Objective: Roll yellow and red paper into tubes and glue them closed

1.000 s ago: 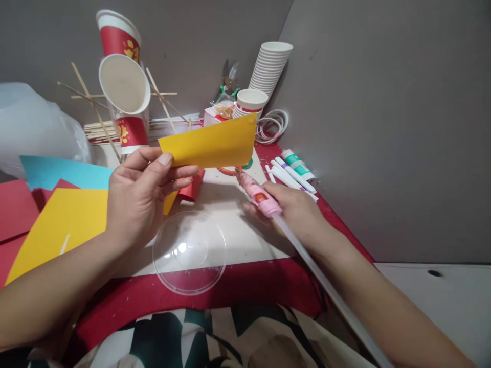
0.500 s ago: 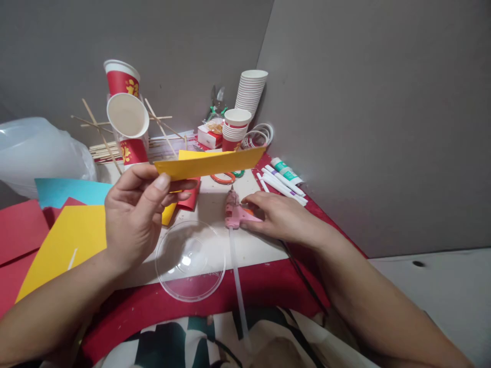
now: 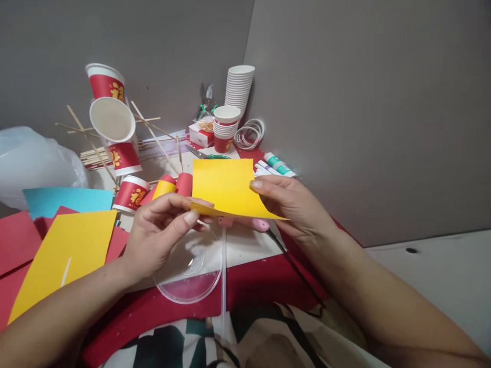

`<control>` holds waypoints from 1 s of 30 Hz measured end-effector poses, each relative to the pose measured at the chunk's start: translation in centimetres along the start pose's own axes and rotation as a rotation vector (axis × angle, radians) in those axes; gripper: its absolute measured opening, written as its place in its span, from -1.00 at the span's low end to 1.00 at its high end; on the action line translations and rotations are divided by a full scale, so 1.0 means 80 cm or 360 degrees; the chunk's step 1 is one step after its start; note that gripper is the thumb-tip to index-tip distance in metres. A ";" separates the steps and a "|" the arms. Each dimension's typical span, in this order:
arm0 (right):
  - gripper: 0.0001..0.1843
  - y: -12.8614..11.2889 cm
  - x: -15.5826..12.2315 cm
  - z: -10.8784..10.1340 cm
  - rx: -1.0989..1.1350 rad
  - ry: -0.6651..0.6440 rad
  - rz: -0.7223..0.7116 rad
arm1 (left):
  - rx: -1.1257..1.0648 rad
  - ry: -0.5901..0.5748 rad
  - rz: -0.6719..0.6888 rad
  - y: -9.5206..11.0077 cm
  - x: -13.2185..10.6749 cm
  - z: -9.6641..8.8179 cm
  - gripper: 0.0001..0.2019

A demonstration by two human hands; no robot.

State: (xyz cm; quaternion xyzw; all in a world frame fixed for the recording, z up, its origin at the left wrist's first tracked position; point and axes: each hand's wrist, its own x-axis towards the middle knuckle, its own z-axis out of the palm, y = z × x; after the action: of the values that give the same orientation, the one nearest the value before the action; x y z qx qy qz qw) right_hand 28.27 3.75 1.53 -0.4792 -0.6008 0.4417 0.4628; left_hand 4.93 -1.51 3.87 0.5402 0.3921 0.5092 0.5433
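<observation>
Grey corner walls, cluttered craft table (image 3: 245,245). We pinch yellow paper sheet (image 3: 226,186) above table: left hand (image 3: 161,232) at near edge, right hand (image 3: 289,202) at side edge. Light, floppy, creases easily; edge grips best.

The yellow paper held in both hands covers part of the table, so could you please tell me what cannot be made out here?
- Pink glue gun, head view: mostly hidden behind the yellow paper.
- Clear plastic lid: its far-left part is covered by the left hand.
- Right hand: fingers behind the paper are unseen.
- Tubes: labels too small to read.
</observation>
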 end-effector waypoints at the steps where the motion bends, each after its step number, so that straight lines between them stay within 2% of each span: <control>1: -0.77 -0.001 -0.001 0.001 0.0230 -0.0096 0.0164 | -0.0001 -0.0040 -0.0034 0.000 0.001 0.000 -0.95; 3: -0.78 0.000 -0.001 0.002 0.0594 -0.0174 0.0412 | -0.0012 -0.0097 -0.0114 0.000 0.002 0.000 -0.97; 4: -0.75 0.001 -0.001 0.003 0.0672 -0.0144 0.0452 | -0.0018 -0.0110 -0.0148 -0.001 0.003 0.000 -0.97; 9: -0.74 0.014 0.006 0.006 0.0746 -0.0034 0.0343 | -0.0050 -0.0176 -0.0293 -0.003 0.004 -0.002 -0.95; 12: -0.80 0.019 0.009 0.005 0.0811 0.0052 0.0265 | -0.0035 -0.0109 -0.0341 0.000 0.007 -0.002 -0.93; 15: -0.83 0.019 0.005 0.004 0.0790 0.0158 0.0055 | -0.0008 -0.0029 -0.0419 0.000 0.011 -0.002 -0.92; 19: -0.84 0.018 -0.010 0.002 0.0649 0.0284 -0.0315 | -0.0012 -0.0032 -0.0561 -0.006 0.015 -0.004 -0.92; 24: -0.72 0.018 -0.020 -0.002 0.0307 0.0203 -0.0833 | 0.0050 0.0047 -0.0531 -0.009 0.016 -0.002 -0.90; 27: -0.71 0.017 -0.021 -0.005 0.0223 0.0203 -0.0963 | 0.0111 0.0092 -0.0486 -0.010 0.017 -0.003 -0.88; 30: -0.72 0.016 -0.020 -0.007 0.0201 0.0256 -0.0952 | 0.0119 0.0047 -0.0488 -0.013 0.018 -0.005 -0.89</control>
State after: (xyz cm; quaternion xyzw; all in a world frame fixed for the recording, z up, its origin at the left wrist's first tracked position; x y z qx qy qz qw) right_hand 29.20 2.40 0.18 -0.2849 -0.6479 0.2832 0.6472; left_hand 4.90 0.09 3.01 0.4863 0.4968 0.4132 0.5882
